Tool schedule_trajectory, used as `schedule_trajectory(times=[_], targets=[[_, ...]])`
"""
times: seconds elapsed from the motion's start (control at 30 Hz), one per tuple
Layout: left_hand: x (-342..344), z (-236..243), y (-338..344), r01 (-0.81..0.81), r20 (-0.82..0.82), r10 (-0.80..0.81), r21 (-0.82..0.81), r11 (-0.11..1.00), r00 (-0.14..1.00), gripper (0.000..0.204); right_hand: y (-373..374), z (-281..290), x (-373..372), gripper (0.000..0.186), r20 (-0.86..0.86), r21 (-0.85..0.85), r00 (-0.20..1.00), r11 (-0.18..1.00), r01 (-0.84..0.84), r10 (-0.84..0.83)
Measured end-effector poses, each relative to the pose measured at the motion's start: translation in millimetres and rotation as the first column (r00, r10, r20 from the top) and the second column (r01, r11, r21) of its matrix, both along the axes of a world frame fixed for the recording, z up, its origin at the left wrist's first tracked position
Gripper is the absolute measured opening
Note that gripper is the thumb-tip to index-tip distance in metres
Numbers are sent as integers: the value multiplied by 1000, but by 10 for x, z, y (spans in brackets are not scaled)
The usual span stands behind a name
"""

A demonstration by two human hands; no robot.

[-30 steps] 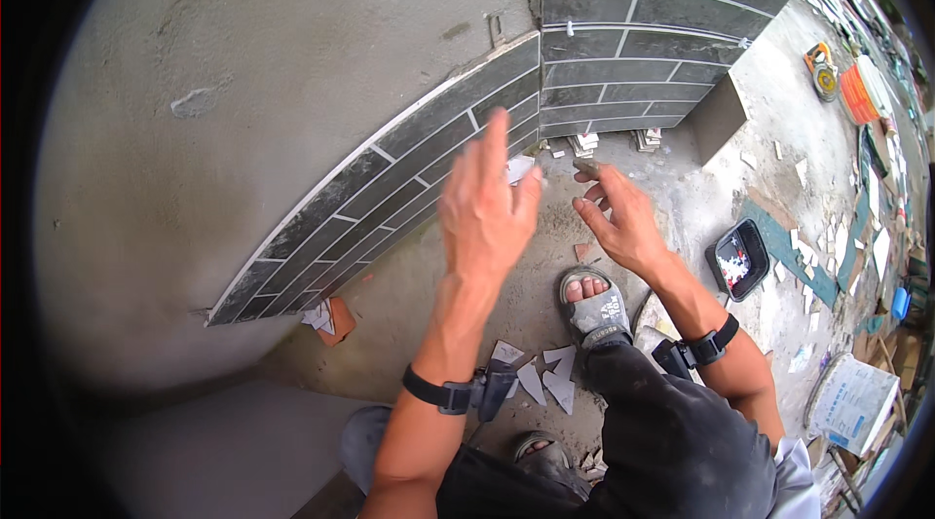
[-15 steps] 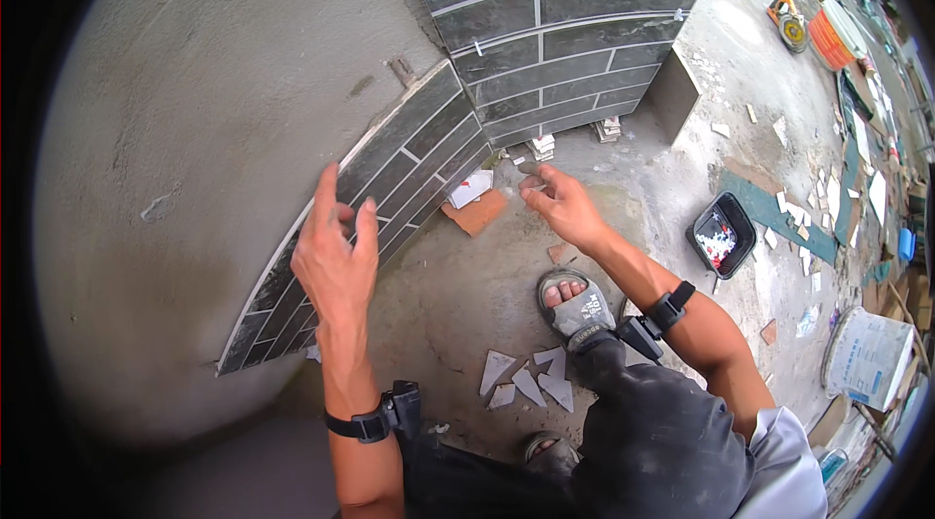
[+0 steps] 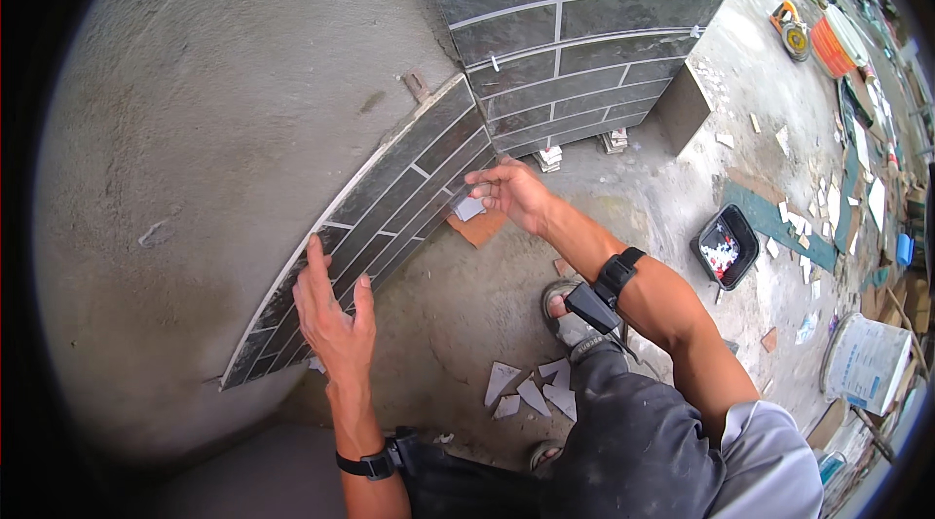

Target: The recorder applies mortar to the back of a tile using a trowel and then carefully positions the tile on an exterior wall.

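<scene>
A dark grey tile panel with pale joint lines (image 3: 390,193) stands low against the plastered wall on the left. My left hand (image 3: 333,310) is at its upper edge, fingers stretched and apart, fingertips on or very near the tile. Close to the inner corner, my right hand (image 3: 514,193) is held in front of the panel with its fingers curled together. A small greyish thing seems to show at those fingertips; I cannot make out what it is. Behind that hand rises a second wall of dark tiles (image 3: 575,71), its lower edge resting on stacked white tile pieces (image 3: 549,159).
A terracotta-coloured piece (image 3: 477,230) lies below the corner. White tile shards (image 3: 532,396) lie by my feet. To the right are a black tub of small white and red pieces (image 3: 726,244), a white bucket (image 3: 865,361), an orange angle grinder (image 3: 790,30) and an orange-and-white bucket (image 3: 838,42).
My right hand has moved left, up to the panel near the corner. My left hand has shifted slightly down along the panel's edge. The view has tilted a little.
</scene>
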State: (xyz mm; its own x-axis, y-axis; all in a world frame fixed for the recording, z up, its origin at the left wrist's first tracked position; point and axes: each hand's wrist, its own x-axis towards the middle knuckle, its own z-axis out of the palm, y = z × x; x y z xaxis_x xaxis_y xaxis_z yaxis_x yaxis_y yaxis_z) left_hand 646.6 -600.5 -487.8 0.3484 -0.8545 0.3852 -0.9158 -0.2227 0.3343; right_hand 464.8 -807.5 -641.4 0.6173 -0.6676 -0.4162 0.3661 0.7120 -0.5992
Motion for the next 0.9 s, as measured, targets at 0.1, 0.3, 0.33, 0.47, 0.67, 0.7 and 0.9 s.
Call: schedule_trajectory(times=[0.1,0.3,0.33,0.47,0.67,0.7,0.9], targets=[[-16,-28,-10,0,-9,0,-13,1000,1000,68,-10,108,-6,19,57,-35,998,999,22,-20],[-26,-25,5,-18,-54,18,-7,1000,998,71,63,533,-45,25,203,-82,979,996,35,-18],[-35,-20,3,-17,-53,17,-11,1000,998,71,62,592,-51,25,205,-86,979,996,36,-18],[-58,5,35,-22,-91,20,-19,1000,996,71,99,897,-66,24,296,-131,955,990,57,-16],[-125,-52,53,3,-121,-6,-26,1000,993,71,164,1319,-112,23,358,-215,934,974,77,5],[-148,-58,44,10,-126,-13,-22,1000,992,70,177,1385,-147,26,369,-229,929,970,86,5],[-159,-23,119,-12,-224,11,-6,1000,975,70,483,1470,-946,57,192,-441,971,896,-46,145]])
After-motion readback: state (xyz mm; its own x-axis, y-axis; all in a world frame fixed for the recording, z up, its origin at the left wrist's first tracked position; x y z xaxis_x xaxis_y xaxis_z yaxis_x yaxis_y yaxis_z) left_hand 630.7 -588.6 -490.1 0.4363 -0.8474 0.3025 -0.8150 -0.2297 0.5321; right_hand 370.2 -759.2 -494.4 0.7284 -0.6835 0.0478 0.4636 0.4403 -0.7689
